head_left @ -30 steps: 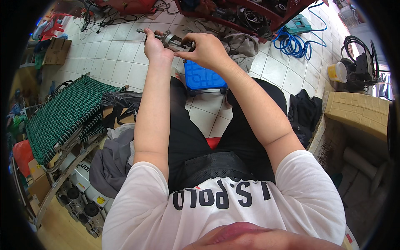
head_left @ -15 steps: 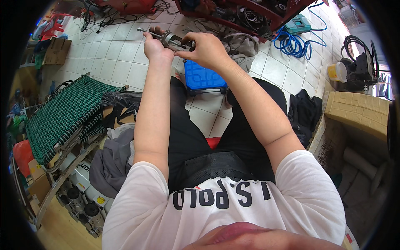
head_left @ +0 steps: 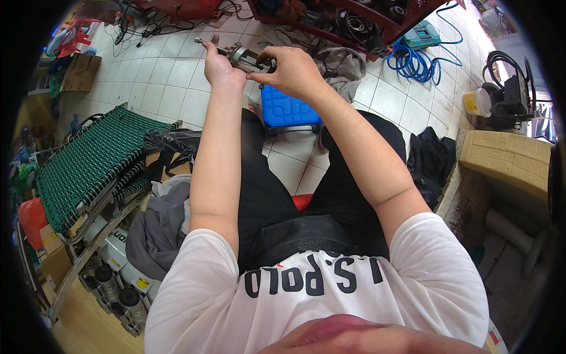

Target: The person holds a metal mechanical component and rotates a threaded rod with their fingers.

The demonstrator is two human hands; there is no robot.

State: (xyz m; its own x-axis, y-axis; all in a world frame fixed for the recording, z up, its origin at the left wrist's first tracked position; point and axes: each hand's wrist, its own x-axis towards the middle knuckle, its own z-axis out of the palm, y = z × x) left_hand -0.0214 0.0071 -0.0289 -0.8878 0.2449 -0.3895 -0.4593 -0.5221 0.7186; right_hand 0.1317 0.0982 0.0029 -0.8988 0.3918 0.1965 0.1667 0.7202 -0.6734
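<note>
A grey metal gear puller (head_left: 239,54) with a long centre screw is held out in front of me, above a blue plastic stool (head_left: 287,108). My left hand (head_left: 219,66) is closed about the screw, thumb and fingers near its outer end, which sticks out to the left. At the other end, my right hand (head_left: 293,68) grips the jaw side between thumb and curled fingers. Part of the puller's body shows between the two hands; the rest is hidden behind fingers.
A red metal cart (head_left: 377,44) loaded with parts stands ahead, grey cloth (head_left: 341,66) beneath its edge. Coiled blue hose (head_left: 415,62) lies beside a teal case (head_left: 421,34). To my left are a green woven folding seat (head_left: 97,159) and grey clothing (head_left: 158,233); black cloth (head_left: 433,159) lies right.
My left thumb and fingers have shifted along the screw toward its outer end and slightly upward. The right hand and the puller's body stay in nearly the same place.
</note>
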